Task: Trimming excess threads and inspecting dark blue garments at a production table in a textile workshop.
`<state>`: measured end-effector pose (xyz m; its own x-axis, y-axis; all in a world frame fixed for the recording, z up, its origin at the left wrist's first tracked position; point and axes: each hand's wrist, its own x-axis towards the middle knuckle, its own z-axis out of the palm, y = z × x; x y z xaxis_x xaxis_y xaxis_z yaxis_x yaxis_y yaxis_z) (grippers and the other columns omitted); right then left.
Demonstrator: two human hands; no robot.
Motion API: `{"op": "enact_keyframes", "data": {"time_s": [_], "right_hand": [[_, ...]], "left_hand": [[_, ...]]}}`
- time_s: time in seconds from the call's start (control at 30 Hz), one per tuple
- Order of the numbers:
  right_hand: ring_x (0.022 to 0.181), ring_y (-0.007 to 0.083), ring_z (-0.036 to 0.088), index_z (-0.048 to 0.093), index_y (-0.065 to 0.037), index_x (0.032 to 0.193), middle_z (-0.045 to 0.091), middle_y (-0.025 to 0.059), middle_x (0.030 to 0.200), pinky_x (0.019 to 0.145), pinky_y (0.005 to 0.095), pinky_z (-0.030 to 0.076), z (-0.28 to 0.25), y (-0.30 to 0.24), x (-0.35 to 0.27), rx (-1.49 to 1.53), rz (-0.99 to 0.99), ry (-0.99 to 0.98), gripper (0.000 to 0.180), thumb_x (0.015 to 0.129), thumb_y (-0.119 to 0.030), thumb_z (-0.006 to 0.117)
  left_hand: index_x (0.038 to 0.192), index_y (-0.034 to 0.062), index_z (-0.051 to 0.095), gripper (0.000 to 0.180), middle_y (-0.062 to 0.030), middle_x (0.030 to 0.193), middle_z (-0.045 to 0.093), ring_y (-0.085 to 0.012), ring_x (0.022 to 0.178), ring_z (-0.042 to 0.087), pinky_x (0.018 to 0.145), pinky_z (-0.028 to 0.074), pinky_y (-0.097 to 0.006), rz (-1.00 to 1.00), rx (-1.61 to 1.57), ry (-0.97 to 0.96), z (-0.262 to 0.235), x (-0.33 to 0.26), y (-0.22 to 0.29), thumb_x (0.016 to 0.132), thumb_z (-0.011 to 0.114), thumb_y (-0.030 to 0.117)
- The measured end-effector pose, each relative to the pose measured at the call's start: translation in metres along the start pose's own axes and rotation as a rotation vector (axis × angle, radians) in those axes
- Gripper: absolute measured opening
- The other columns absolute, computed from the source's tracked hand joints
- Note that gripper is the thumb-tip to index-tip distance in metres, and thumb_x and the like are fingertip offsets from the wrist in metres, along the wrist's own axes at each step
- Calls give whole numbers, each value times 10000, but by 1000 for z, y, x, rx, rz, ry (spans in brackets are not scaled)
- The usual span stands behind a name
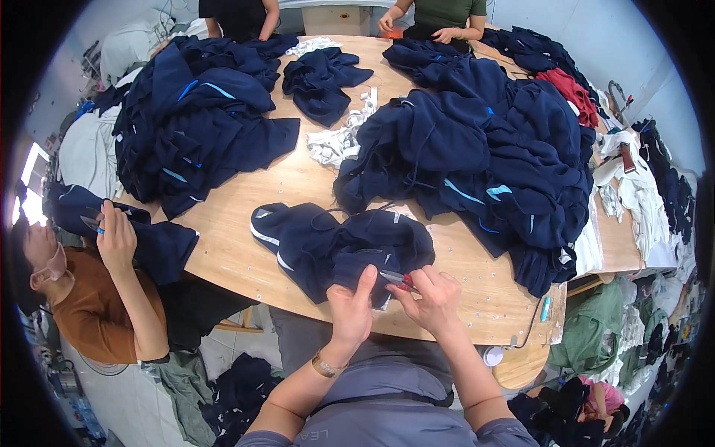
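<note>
A dark navy garment [335,242] with white trim lies bunched on the wooden table [246,246] right in front of me. My left hand [350,305] pinches its near edge, thumb up against the fabric. My right hand [432,294] holds small red-handled thread snips [398,280], whose blades point left toward the fabric held by my left hand. Both forearms come up from the lower edge, and the left wrist wears a gold-coloured watch [325,365].
Big heaps of navy garments [201,112] [484,156] cover the table's left and right. White fabric strips [339,138] lie mid-table. A person in a brown top [97,298] works at the left, two more sit at the far end. Clothes lie on the floor.
</note>
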<state>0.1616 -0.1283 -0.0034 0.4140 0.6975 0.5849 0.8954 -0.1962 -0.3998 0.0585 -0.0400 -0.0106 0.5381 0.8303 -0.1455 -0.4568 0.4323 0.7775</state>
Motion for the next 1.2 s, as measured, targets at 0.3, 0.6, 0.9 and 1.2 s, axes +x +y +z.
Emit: {"op": "enact_keyframes", "data": {"time_s": [0.3, 0.6, 0.9, 1.2], "right_hand": [[408, 188, 436, 485, -106, 590, 424, 23, 553, 411, 292, 331, 5, 2, -5, 95, 56, 8, 351, 667, -319, 752], [441, 199, 459, 500, -94, 610, 444, 29, 561, 427, 302, 338, 2, 0, -6, 28, 17, -16, 332, 631, -281, 774], [461, 200, 481, 511, -90, 626, 470, 23, 570, 436, 302, 348, 0, -1, -1, 38, 7, -33, 325, 593, -252, 791], [428, 200, 456, 493, -95, 598, 445, 26, 551, 418, 299, 340, 4, 5, -6, 68, 24, -18, 335, 634, -275, 772]], "left_hand": [[919, -30, 599, 134, -76, 911, 625, -121, 797, 597, 706, 494, -250, -35, -35, -20, -5, 2, 2, 889, 551, 92], [960, -31, 591, 170, -91, 945, 623, -155, 842, 606, 765, 499, -288, -173, -142, -19, -4, 3, 11, 900, 537, 119], [918, -29, 609, 174, -93, 904, 639, -157, 818, 618, 750, 503, -285, -155, -132, -13, -3, -1, 7, 907, 524, 122], [942, -43, 605, 210, -109, 945, 634, -164, 858, 611, 807, 487, -304, -118, -106, -34, -2, 0, 6, 919, 506, 140]]}}
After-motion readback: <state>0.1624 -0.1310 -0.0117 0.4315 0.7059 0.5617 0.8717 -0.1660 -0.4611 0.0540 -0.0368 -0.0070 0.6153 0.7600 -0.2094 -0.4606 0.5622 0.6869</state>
